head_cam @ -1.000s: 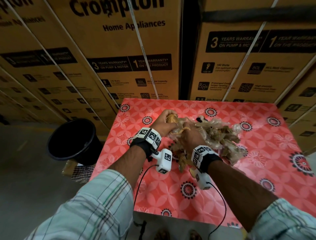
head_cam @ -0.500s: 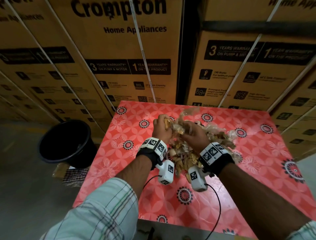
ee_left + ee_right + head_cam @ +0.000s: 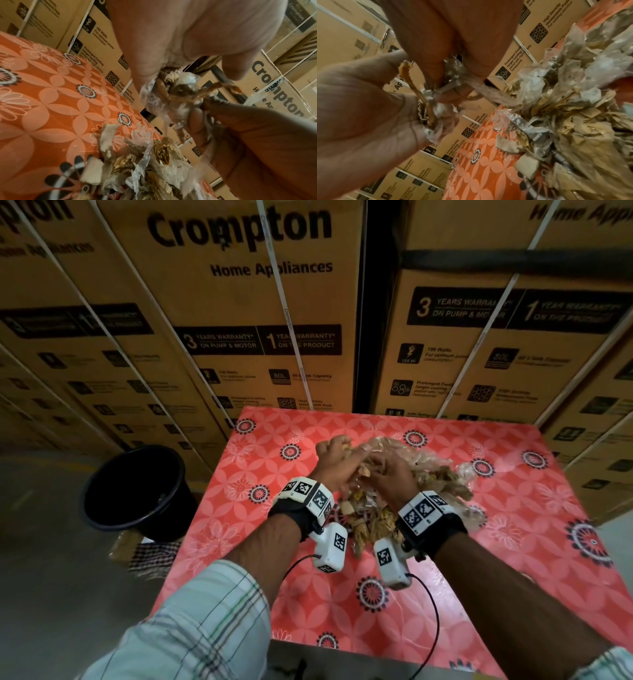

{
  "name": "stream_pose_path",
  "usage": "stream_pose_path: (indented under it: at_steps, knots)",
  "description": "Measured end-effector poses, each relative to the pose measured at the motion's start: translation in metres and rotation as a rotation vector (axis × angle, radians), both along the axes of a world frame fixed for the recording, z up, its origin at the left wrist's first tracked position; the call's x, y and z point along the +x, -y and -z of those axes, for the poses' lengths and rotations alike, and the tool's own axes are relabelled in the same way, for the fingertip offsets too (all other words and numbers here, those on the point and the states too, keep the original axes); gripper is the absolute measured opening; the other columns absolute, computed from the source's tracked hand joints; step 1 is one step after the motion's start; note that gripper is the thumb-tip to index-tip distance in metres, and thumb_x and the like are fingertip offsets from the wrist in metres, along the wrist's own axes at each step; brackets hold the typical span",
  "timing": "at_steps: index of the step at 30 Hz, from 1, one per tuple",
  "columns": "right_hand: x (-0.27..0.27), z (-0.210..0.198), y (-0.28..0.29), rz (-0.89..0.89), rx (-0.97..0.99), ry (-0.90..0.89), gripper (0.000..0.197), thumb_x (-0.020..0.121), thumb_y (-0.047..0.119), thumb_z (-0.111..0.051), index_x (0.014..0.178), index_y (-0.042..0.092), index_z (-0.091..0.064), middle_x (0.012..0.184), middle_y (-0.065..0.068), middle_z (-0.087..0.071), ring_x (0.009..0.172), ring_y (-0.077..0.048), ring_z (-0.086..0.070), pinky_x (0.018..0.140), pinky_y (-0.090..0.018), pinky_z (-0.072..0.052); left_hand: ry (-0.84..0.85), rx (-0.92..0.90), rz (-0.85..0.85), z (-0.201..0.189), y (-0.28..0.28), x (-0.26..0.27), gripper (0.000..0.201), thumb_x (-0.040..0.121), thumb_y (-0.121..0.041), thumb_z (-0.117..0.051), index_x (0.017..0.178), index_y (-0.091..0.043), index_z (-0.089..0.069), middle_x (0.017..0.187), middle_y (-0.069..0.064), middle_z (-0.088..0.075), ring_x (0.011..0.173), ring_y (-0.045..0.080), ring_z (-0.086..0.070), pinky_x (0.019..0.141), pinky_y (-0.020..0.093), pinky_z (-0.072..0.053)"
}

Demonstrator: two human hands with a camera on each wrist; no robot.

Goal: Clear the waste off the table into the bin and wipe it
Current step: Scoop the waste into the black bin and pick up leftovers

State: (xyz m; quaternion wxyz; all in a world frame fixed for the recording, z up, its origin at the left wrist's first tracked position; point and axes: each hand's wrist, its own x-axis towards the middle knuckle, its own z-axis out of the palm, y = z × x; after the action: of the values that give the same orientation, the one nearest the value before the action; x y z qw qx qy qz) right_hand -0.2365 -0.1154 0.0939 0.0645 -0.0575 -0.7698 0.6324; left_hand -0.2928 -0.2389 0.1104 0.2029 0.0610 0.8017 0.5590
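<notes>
Over the middle of the bench (image 3: 445, 587), the left hand (image 3: 334, 455) and right hand (image 3: 385, 474) are both gripping a bundle of waste (image 3: 435, 474), torn brown paper and clear plastic film, bunched between curled fingers. Loose scraps are trailing below, seemingly touching the red floral cover. Pieces are likely to be shedding during any carry, since the grip catches only the top. Off the bench's left edge, the black bin (image 3: 137, 491) is sitting lower, with open floor around it.

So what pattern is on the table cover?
Red table cover with pale petal shapes and black-and-white flower rings; clearest in the head view.
</notes>
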Motion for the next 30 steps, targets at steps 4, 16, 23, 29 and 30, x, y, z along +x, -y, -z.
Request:
stream_pose_path:
  at_steps: [4,16,23,29,30]
  knots:
    - [-0.004,-0.003,0.002,-0.010,-0.002,-0.015,0.013,0.087,0.002,-0.062,0.097,0.008,-0.070,0.084,-0.016,-0.072,0.070,-0.030,-0.071,0.066,-0.048,-0.059,0.000,-0.006,-0.005,0.012,0.008,0.000,0.068,0.077,-0.068,-0.061,0.131,-0.029,-0.043,0.130,0.006,-0.036,0.107,0.019,-0.051,0.077,0.027,-0.055]
    - [0.013,-0.013,0.004,-0.174,-0.305,0.053,0.032,0.085,-0.012,-0.052,0.109,0.008,-0.046,0.119,-0.009,-0.063,0.091,-0.027,-0.063,0.069,-0.037,-0.054,0.056,0.102,-0.211,0.004,0.014,-0.007,0.033,0.090,-0.028,-0.064,0.118,-0.018,-0.050,0.106,0.003,-0.060,0.066,0.014,-0.054,0.056,0.028,-0.046]
    - [-0.004,-0.006,-0.027,0.151,0.040,-0.023,0.012,0.096,0.018,-0.047,0.090,0.019,-0.057,0.086,-0.009,-0.064,0.070,-0.021,-0.061,0.067,-0.042,-0.052,0.037,0.142,-0.170,0.006,0.020,-0.012,0.037,0.092,-0.022,-0.063,0.125,-0.013,-0.049,0.113,-0.002,-0.055,0.089,0.010,-0.058,0.069,0.027,-0.050]
    - [-0.015,-0.036,-0.019,0.005,-0.323,0.036,0.028,0.093,0.038,-0.054,0.096,0.013,-0.042,0.069,0.009,-0.047,0.056,-0.007,-0.049,0.050,-0.025,-0.044,-0.013,0.107,-0.132,0.020,0.013,-0.009,0.015,0.092,-0.018,-0.063,0.104,-0.027,-0.060,0.116,0.003,-0.063,0.100,0.020,-0.061,0.081,0.031,-0.051]
    - [-0.020,-0.040,-0.017,0.001,-0.463,0.082,0.025,0.093,0.035,-0.050,0.095,0.012,-0.041,0.065,0.008,-0.044,0.055,-0.009,-0.045,0.047,-0.026,-0.042,-0.026,0.111,-0.117,0.022,0.010,-0.009,0.015,0.091,-0.017,-0.064,0.100,-0.029,-0.061,0.116,0.005,-0.065,0.098,0.021,-0.063,0.082,0.034,-0.053]
